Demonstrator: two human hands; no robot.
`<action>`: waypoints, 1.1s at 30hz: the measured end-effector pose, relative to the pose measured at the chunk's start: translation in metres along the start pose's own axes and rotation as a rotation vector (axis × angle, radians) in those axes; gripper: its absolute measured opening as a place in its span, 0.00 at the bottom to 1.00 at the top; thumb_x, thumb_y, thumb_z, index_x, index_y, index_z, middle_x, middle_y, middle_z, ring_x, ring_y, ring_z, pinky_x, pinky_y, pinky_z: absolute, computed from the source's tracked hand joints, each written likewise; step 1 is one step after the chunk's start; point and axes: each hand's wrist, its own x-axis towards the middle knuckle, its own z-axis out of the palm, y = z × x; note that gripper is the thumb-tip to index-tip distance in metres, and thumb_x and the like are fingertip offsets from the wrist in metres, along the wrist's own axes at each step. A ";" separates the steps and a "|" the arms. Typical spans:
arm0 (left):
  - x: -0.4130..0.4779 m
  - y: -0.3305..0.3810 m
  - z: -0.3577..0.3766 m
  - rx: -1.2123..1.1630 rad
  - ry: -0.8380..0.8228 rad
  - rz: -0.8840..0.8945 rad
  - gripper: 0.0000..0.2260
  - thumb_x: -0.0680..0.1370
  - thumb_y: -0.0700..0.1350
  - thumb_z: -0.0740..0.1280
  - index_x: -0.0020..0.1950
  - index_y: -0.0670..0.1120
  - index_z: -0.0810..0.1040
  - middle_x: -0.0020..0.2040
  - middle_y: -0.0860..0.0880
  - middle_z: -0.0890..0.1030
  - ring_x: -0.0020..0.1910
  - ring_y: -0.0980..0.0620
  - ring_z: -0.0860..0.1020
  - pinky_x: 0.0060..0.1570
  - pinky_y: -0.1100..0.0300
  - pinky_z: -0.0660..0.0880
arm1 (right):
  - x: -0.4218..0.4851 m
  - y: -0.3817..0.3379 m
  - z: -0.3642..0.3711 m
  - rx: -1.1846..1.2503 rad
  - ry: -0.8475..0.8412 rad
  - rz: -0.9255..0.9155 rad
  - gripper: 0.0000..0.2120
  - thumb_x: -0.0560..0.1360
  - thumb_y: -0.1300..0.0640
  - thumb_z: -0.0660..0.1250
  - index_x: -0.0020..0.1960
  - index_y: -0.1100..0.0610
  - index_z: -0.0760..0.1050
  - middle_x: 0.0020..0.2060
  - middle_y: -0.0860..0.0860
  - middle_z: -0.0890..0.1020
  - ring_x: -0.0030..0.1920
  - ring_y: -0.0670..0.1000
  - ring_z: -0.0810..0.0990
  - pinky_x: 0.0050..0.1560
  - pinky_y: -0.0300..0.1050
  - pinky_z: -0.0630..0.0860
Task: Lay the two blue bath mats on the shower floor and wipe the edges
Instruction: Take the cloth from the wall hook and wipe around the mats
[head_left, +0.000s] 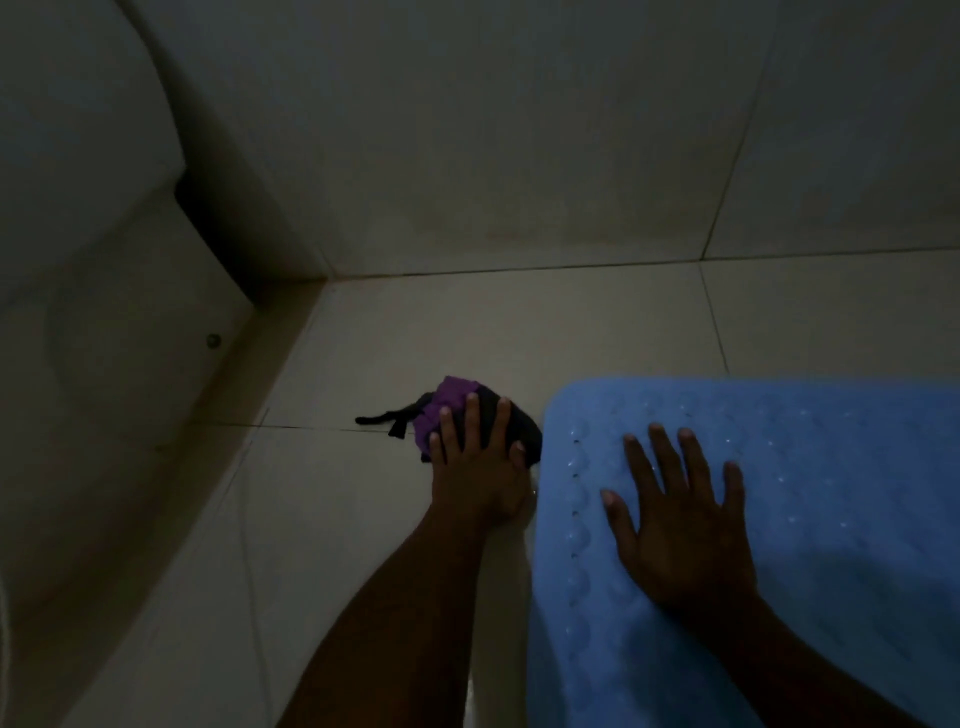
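Note:
A light blue bath mat (810, 499) with small holes along its left edge lies flat on the tiled floor (363, 519) at the right. My right hand (675, 525) rests flat on it with fingers spread. Just left of the mat's near corner, my left hand (475, 467) presses down on a bunched purple and black cloth (452, 402), its fingers laid over the top and slightly bent. Only one mat is in view.
A tiled wall (519, 156) rises behind the floor. At the left stands a white toilet base (104, 338) with a bolt cap (213, 341), a brownish seam running along its foot.

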 end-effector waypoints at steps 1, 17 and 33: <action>0.010 0.003 -0.002 -0.005 0.000 -0.007 0.27 0.85 0.59 0.46 0.82 0.58 0.40 0.82 0.48 0.34 0.80 0.39 0.33 0.76 0.42 0.34 | -0.001 0.000 -0.001 0.009 0.003 -0.006 0.34 0.79 0.34 0.44 0.80 0.48 0.57 0.80 0.53 0.58 0.80 0.58 0.54 0.75 0.69 0.52; 0.110 0.061 -0.050 0.004 -0.226 -0.017 0.27 0.86 0.57 0.50 0.82 0.59 0.40 0.82 0.47 0.35 0.79 0.34 0.34 0.76 0.37 0.39 | 0.002 0.001 -0.019 0.117 -0.041 -0.004 0.32 0.79 0.36 0.53 0.79 0.48 0.61 0.80 0.52 0.59 0.80 0.58 0.52 0.74 0.69 0.52; 0.099 0.149 -0.035 0.065 -0.105 0.352 0.27 0.86 0.54 0.51 0.83 0.54 0.45 0.83 0.46 0.42 0.81 0.39 0.42 0.78 0.41 0.44 | 0.005 0.004 -0.012 0.126 -0.022 -0.024 0.33 0.76 0.37 0.58 0.77 0.51 0.64 0.79 0.53 0.63 0.79 0.60 0.56 0.73 0.71 0.56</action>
